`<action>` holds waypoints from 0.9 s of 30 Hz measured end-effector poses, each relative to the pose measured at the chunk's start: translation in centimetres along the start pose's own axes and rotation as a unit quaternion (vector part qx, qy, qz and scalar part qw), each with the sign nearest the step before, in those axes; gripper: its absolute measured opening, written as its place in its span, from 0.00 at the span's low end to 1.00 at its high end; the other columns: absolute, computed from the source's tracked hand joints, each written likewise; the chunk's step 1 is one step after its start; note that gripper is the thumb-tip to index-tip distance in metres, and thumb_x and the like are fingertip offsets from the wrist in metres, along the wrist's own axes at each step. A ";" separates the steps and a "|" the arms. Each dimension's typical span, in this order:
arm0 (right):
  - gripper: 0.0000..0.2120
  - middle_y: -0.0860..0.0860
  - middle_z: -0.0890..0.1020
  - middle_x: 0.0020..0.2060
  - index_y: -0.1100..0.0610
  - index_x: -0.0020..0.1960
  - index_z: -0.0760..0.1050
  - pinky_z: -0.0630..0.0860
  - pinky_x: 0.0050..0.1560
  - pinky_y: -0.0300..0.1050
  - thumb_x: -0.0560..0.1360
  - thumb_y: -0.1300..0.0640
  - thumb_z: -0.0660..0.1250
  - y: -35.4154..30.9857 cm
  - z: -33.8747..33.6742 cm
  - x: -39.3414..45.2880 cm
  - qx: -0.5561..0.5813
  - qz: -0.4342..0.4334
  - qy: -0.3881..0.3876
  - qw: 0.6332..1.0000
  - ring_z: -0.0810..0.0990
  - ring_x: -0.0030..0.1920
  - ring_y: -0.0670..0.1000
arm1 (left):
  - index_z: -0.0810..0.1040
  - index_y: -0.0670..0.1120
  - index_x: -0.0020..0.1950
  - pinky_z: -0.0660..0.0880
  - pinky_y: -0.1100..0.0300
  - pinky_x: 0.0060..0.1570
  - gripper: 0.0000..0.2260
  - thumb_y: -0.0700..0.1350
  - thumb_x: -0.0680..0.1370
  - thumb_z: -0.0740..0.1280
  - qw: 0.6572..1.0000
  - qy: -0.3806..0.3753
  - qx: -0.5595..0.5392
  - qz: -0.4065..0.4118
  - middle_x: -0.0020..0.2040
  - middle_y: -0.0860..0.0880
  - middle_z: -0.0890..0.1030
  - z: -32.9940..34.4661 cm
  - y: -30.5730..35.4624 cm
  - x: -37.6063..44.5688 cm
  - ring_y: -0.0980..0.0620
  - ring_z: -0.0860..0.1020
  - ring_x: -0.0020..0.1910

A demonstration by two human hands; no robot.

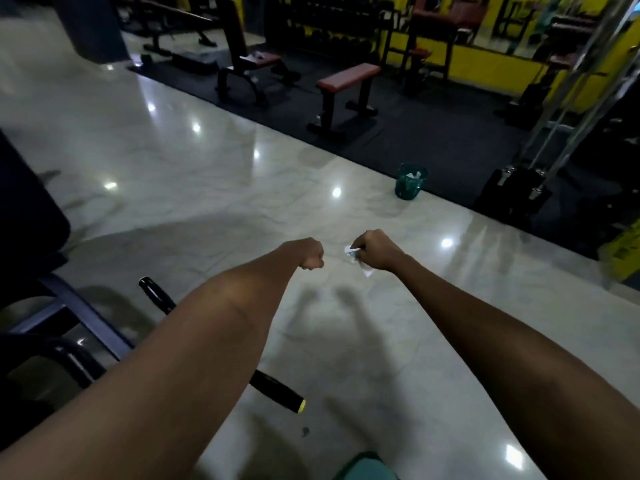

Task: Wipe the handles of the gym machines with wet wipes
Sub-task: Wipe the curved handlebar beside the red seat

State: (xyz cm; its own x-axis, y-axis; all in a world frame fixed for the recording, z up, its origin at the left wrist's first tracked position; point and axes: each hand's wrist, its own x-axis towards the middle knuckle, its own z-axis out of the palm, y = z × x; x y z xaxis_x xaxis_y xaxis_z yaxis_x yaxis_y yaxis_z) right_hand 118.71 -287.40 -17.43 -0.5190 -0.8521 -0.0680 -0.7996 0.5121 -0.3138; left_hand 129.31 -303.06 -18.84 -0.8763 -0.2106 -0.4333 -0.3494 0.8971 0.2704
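Holding wipe pinched in right hand, mid frame. Left hand curled tight, holding nothing. Handle lower left, under left arm, untouched. Next, likely: bring wipe down onto handle.

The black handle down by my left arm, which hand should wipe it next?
Probably the right hand: it already grips the wet wipe. The left hand is fisted and empty, though its arm crosses the handle.
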 end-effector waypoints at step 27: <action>0.13 0.60 0.84 0.43 0.64 0.45 0.83 0.79 0.44 0.46 0.66 0.70 0.63 -16.5 6.6 29.0 -0.025 -0.443 -0.247 0.861 0.83 0.45 0.53 | 0.78 0.34 0.56 0.69 0.56 0.53 0.13 0.42 0.79 0.62 0.850 0.177 -0.248 -0.430 0.58 0.36 0.78 0.0 -18.5 -2.2 0.40 0.75 0.58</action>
State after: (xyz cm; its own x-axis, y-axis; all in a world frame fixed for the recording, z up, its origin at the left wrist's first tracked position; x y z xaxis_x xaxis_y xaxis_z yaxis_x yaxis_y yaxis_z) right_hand 118.88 -321.24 -20.51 0.4841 -0.8468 -0.2203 -0.8337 -0.3700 -0.4099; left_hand 137.69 -319.21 -22.91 -0.2402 -0.8879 -0.3924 -0.9315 0.0971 0.3505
